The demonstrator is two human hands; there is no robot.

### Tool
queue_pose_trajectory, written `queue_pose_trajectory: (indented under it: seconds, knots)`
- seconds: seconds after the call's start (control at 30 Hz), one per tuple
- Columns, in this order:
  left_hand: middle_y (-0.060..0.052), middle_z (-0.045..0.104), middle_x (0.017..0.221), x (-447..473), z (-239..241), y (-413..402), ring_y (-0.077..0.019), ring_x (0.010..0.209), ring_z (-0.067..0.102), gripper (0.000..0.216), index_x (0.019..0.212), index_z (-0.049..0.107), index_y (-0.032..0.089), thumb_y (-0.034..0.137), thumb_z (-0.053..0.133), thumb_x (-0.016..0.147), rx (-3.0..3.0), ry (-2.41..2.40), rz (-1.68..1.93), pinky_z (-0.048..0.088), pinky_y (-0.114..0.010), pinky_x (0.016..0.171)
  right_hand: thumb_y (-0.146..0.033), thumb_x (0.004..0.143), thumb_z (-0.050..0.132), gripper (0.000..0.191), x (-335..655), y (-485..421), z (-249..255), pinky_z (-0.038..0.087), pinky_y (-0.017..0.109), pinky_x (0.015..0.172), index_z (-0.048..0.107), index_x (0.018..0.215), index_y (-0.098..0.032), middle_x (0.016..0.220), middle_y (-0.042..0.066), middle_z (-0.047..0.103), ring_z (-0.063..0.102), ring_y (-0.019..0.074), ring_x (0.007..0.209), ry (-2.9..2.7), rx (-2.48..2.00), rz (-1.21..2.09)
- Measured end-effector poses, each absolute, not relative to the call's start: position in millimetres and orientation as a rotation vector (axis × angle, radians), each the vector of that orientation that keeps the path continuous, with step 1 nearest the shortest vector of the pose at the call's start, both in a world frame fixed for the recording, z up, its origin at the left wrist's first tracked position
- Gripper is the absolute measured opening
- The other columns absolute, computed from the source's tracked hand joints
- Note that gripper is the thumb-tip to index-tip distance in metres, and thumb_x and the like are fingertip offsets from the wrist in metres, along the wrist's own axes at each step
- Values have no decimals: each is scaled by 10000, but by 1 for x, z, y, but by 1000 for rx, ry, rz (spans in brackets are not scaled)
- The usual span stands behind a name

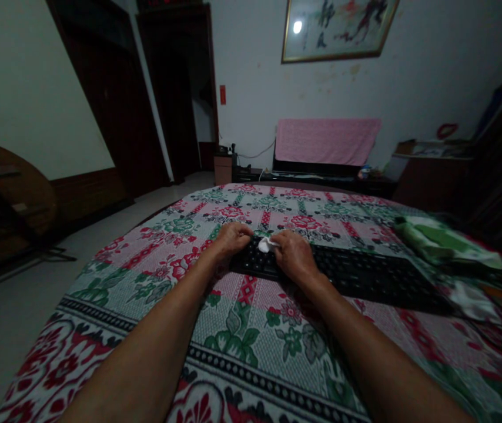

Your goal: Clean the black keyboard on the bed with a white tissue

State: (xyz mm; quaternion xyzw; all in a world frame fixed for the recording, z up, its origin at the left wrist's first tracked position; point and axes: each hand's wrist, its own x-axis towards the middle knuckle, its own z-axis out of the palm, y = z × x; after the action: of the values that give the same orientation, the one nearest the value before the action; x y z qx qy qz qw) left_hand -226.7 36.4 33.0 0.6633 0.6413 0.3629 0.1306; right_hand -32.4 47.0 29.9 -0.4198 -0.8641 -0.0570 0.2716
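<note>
A black keyboard [357, 273] lies across a bed covered with a floral blanket [242, 335]. My left hand [232, 238] is curled and rests on the keyboard's left end, its fingers wrapped over the edge. My right hand [292, 255] is closed on a small white cloth [265, 244] and presses it onto the keys near that same end. Both forearms reach out from the bottom of the view.
A crumpled green and white cloth [442, 242] lies at the bed's right side. Beyond the bed stands a low cabinet with a pink cover [327, 141] over something on it. A dark doorway [176, 94] is at the back left, bare floor [17, 305] on the left.
</note>
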Motion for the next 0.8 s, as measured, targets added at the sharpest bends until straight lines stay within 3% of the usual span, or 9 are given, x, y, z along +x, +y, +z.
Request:
queue_pose_trajectory:
  seconds: [0.17,0.4,0.8]
  knots:
    - [-39,712,945,-233,20,39,-173,925,624,360,914,738,176,99,469,688,2058,1898,1093,466,-285,900,-351,891,464,255,-38,37,31,392,335,787,675,898,-208,908,90,641,562,217,872,-2449,-1038,-152]
    - [-24,723,832,-235,5,41,-151,760,644,351,952,722,169,142,441,744,1653,1766,1274,515,-272,736,-305,917,415,289,-45,45,29,386,335,771,631,1103,-256,920,80,626,559,214,858,-2420,-1103,-120]
    - [-27,700,739,-232,8,36,-119,630,598,316,906,722,148,107,479,707,1403,1602,1330,487,-247,654,-217,856,462,242,-47,41,39,352,315,758,671,973,-182,934,106,623,557,221,884,-2468,-1230,-68]
